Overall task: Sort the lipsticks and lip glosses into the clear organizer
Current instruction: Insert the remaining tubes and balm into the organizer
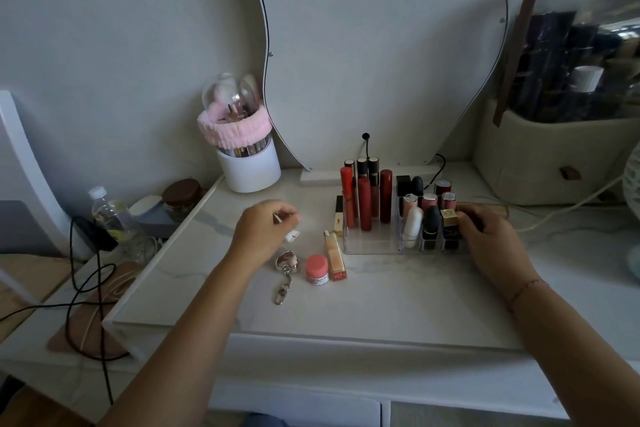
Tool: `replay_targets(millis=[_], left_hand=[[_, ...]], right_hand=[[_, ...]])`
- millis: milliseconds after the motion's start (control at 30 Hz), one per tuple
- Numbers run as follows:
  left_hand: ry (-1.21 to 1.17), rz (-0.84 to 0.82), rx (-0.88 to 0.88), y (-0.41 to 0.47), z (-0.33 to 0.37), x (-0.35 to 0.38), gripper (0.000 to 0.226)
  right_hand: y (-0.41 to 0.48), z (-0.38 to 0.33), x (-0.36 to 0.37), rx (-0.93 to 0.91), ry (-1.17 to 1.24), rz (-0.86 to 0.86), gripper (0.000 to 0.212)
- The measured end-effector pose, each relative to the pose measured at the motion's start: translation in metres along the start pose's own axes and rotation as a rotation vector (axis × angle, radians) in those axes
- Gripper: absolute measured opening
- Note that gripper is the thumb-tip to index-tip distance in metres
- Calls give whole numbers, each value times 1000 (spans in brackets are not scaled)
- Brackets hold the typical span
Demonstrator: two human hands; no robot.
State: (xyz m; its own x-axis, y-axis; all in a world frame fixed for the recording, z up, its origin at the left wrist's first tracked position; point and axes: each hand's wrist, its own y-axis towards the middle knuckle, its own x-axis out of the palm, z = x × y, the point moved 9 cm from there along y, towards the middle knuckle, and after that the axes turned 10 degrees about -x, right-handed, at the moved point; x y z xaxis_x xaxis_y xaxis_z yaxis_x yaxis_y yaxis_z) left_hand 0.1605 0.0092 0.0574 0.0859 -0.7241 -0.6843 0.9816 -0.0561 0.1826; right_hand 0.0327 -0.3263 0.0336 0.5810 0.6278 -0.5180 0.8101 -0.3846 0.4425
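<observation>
The right hand (491, 239) curls its fingers on the gold-capped lipstick (449, 218) in the front right compartment of the clear organizer (367, 248). A crooked push could tip the neighbouring tubes. The left hand (259, 229) has curled fingers; whether they hold something, I cannot tell.

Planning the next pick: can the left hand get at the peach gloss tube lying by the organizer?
Probably yes. The left hand hovers close to the peach gloss tube, nothing standing between them; the pink-lidded jar lies beside its near end.
</observation>
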Motion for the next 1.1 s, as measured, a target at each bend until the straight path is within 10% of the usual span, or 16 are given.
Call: replay_targets(millis=[333,467,1100], left_hand=[[107,-362,-146,-23,15,72,57],[67,-432,-153,-22,19,77,41],[-549,-55,-25,-25,50,2,20]], right_hand=[[1,1,-1,-5,-16,22,23],[1,2,-1,-1,-29,21,24],[1,0,-1,-3,-58,2,25]])
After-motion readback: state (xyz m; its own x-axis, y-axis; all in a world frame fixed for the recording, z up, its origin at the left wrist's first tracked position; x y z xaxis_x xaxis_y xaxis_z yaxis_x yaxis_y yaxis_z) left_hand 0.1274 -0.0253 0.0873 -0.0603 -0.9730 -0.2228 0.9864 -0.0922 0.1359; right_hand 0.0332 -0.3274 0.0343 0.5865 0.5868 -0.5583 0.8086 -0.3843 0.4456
